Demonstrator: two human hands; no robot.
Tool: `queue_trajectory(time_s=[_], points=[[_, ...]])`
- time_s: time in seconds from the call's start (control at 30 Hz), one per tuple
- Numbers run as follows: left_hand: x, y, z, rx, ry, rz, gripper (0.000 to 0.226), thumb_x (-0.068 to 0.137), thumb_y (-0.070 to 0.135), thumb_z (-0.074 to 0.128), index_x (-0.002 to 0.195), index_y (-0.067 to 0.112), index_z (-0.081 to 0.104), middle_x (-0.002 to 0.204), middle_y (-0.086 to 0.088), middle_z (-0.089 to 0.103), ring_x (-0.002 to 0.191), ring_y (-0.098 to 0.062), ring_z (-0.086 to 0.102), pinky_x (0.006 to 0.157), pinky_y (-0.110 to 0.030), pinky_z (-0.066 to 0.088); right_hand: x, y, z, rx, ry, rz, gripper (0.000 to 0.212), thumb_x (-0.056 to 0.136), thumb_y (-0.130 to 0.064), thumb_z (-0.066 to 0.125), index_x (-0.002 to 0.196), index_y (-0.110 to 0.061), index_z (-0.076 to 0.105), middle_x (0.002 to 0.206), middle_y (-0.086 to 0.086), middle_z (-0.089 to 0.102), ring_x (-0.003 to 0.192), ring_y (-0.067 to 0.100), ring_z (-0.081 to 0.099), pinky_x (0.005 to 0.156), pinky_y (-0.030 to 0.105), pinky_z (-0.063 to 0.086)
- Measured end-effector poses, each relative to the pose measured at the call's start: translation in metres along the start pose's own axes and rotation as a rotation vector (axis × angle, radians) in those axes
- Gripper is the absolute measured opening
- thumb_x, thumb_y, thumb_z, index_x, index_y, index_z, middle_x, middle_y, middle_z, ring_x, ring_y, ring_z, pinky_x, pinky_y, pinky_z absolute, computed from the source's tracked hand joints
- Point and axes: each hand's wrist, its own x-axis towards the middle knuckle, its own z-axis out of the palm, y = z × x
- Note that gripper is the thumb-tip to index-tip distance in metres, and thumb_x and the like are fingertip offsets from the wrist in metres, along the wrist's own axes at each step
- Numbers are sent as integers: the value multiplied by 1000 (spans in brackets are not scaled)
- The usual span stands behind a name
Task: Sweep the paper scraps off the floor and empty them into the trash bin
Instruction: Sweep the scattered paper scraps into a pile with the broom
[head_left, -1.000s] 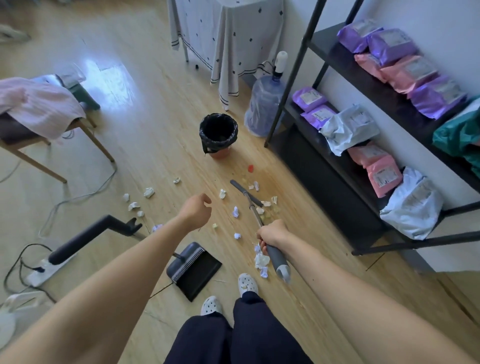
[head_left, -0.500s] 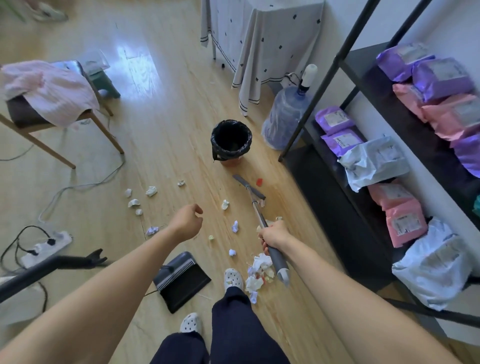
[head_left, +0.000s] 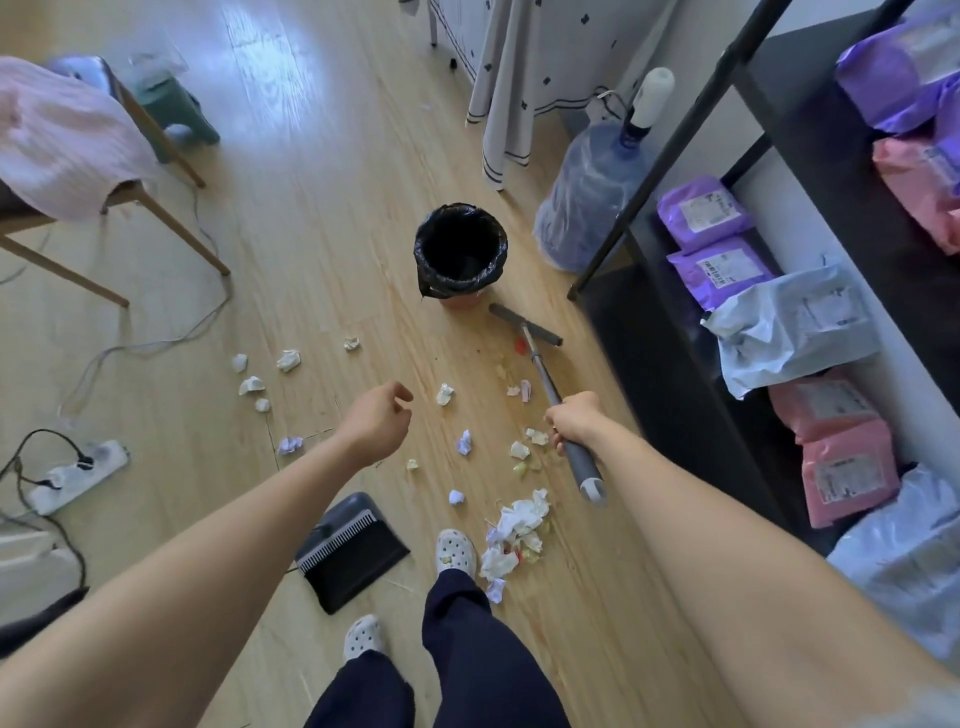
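My right hand (head_left: 576, 422) grips the grey handle of a broom (head_left: 540, 364), whose flat head lies on the floor just right of the trash bin (head_left: 461, 255), a small bin lined with a black bag. A heap of crumpled paper scraps (head_left: 514, 535) lies beside my right foot. Loose scraps (head_left: 287, 359) are scattered across the floor to the left and between my hands. My left hand (head_left: 375, 420) hovers over the floor, fingers loosely curled, holding nothing. A dark dustpan (head_left: 353, 553) lies on the floor left of my feet.
A black shelf rack (head_left: 675, 322) with purple, pink and grey parcels runs along the right. A water jug (head_left: 589, 192) stands beside the bin. A chair with pink cloth (head_left: 57, 140) stands at left. A power strip (head_left: 75, 475) and cables lie on the left floor.
The broom head has moved away from me, up to the bin's right side. The swept heap stays by my right foot. The view has shifted forward.
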Motion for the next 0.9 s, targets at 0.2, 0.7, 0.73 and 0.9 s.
queue_trajectory(time_s=[0.2,0.7,0.73,0.9], points=[[4,-9,-3,30,12,-63,34,96,9,42,128,8,51,115,-12,63,87,-19,55,77,-31,47,-2,18,11,-27,-44,39,27,92,-3,42,115,7,53,57,12,48,40,19,42,34,18,38],[-73,-56,35,35,-20,-41,32,95,10,43,125,9,53,114,-13,64,88,-23,58,79,-32,49,-103,126,46,-133,-216,114,20,92,-3,32,103,-1,48,53,10,44,37,17,39,39,23,37],[-85,-63,37,38,-19,-33,32,95,10,43,125,9,53,118,-13,62,89,-23,59,77,-31,48,-114,138,52,-123,-222,124,21,92,-2,30,103,-2,47,52,9,42,36,16,38,39,22,36],[-122,-92,39,20,-8,-12,33,95,8,43,126,7,53,120,-16,61,97,-28,60,83,-34,47,-161,192,83,-166,-215,141,37,92,-3,26,120,4,49,49,11,44,40,18,39,43,28,37]])
